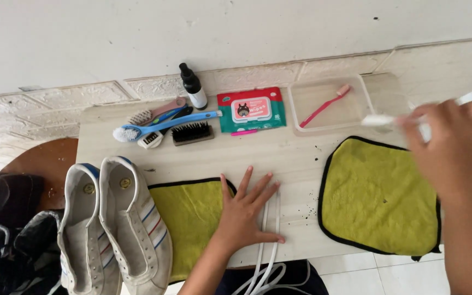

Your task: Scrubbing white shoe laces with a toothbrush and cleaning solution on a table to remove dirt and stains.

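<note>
Left hand (247, 210) spread flat over white laces (269, 246) at 6 o'clock; right hand (454, 147), blurred at 3 o'clock, grips white brush (381, 120), handle partly hidden

Two yellow-green cloths (375, 199) with black edging lie on the pale wood-grain table (296, 158). The white shoes (113, 224) carry red and blue side stripes. The wipes pack (251, 109) is red and teal; the toothbrush (326, 105) is pink, the long brush (165, 124) blue, and the laces (269, 246) white.
</note>
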